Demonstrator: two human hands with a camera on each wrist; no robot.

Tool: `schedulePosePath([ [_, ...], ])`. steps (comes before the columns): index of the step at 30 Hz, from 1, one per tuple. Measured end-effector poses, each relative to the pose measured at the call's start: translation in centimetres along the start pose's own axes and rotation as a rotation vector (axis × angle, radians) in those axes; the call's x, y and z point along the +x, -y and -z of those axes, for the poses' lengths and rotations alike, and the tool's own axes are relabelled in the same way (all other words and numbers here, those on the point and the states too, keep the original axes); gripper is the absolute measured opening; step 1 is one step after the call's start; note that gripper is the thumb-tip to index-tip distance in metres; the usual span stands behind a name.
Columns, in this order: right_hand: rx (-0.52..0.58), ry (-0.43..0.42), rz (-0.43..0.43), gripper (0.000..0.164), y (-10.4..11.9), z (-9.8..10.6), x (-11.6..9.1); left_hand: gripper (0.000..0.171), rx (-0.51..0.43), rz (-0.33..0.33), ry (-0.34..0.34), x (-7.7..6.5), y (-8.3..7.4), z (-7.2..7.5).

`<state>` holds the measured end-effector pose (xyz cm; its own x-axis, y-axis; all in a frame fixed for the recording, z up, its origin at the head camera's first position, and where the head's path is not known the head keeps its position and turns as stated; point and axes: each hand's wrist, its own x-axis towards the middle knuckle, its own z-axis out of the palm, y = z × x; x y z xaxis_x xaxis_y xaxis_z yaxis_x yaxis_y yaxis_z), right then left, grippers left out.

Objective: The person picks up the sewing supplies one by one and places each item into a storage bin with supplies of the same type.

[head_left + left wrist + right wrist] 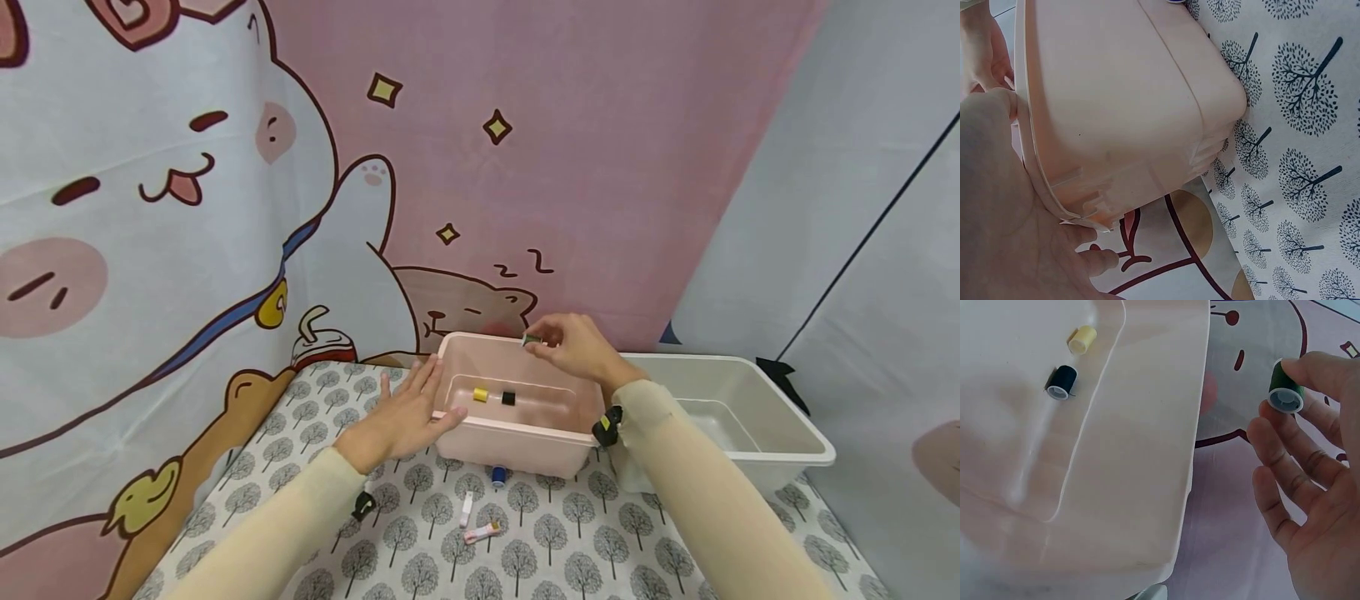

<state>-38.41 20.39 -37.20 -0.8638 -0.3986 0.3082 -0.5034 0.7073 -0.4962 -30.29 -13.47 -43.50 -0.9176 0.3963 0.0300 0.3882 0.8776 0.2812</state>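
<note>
Between thumb and fingertips, my right hand (573, 346) pinches a green thread spool (1285, 387) near the back rim of the pink bin (517, 442). Its white end ring faces the right wrist camera. My left hand (405, 417) lies with fingers extended over the bin's left front corner, its palm right at the rim in the left wrist view. Inside the bin, a yellow thread spool (480, 394) and a black thread spool (508, 398) lie on the floor a short way apart. A blue thread spool (498, 477) sits on the tablecloth by the bin's front wall.
A white bin (780, 458) stands right of the pink one, partly behind my right forearm. Toward the front, a small white strip-like item (467, 509) and a pink patterned one (482, 532) lie on the tree-print tablecloth (420, 542). A cartoon curtain (600, 167) hangs behind.
</note>
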Motion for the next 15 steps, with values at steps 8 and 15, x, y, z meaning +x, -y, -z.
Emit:
schedulePosePath([
  [8, -0.004, -0.013, -0.041, 0.022, -0.7, 0.0, 0.7, 0.112, -0.004, 0.0, 0.0, 0.0, -0.1, 0.1],
  [15, -0.007, -0.014, -0.064, 0.023, -1.2, 0.0, 1.0, 0.112, -0.005, -0.003, -0.004, -0.1, -0.1, 0.1],
])
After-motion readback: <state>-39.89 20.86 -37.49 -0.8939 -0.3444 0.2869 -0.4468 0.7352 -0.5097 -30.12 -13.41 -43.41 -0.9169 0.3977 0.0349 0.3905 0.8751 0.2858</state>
